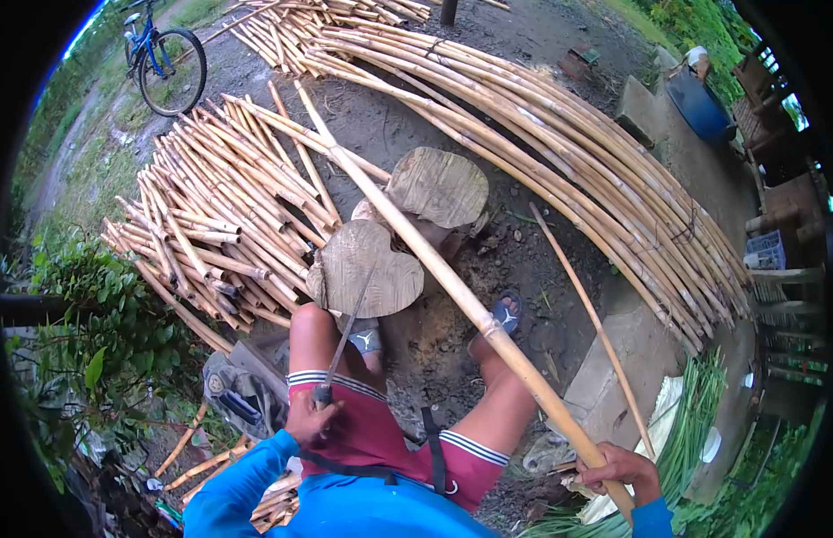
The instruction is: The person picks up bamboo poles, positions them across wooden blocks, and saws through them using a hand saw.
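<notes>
My left hand (310, 421), by my left thigh, is closed round the dark handle of a long, narrow-bladed knife (349, 328). Its blade points up and away, and its tip overlaps the near wood stump (367, 273) in view. On the right, my right hand (616, 470) grips the near end of a long bamboo pole (488, 325). The pole slants forward to the upper left, passing across the far stump (437, 186) in view. Whether it rests on either stump I cannot tell.
Cut bamboo pieces (228, 197) lie heaped at left. Long bamboo poles (560, 148) curve across the right. A thin stick (591, 314) lies near green leaf strips (694, 430). Farther off are a bicycle (170, 67) and a blue tub (699, 106). A camouflage bag (241, 394) sits beside me.
</notes>
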Demonstrator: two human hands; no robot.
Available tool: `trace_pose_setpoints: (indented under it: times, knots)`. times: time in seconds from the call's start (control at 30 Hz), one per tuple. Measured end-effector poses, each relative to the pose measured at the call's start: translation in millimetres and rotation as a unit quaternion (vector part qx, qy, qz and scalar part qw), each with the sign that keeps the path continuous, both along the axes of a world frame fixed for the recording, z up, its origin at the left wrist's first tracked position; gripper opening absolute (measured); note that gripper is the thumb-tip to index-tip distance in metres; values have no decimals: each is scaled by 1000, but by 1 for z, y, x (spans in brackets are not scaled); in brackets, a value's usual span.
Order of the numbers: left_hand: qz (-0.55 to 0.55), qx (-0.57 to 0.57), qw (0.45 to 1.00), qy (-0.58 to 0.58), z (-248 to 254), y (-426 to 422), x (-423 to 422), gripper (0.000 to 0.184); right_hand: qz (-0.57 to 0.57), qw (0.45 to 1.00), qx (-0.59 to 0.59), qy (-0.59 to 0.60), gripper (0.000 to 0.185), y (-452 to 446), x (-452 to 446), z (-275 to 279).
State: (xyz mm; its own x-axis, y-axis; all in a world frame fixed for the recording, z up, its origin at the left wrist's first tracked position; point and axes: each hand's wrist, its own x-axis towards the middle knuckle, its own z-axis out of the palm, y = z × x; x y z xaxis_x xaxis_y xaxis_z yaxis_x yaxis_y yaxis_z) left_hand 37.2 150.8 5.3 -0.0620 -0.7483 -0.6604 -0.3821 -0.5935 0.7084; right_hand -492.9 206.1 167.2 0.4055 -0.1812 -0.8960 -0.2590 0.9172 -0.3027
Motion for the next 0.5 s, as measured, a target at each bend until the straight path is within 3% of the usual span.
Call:
trace_pose_setpoints:
  times: [0.03,0.13,0.2,0.23,0.37,0.43,0.5]
  knots:
    - [0,-1,1000,4,-3,1,-1,30,37,999,-20,27,25,13,-7,-8]
    - [-15,10,1000,-12,4,2,-9,29,-42,991,-56,109,25,31,-22,-2]
    - [-18,-7,1000,-13,1,-1,-12,29,-62,991,-58,102,25,43,-32,-9]
    - [-19,-9,1000,-11,-1,0,-13,28,-10,982,-92,165,25,52,-44,-21]
    - [-29,-14,999,-41,-2,6,-14,28,138,874,-288,367,37,95,-100,-62]
    - [-9,-32,999,-28,5,4,-17,28,150,833,-315,429,40,115,-133,-86]
    - [13,-29,999,-20,-6,10,-11,28,172,819,-248,488,32,121,-154,-97]
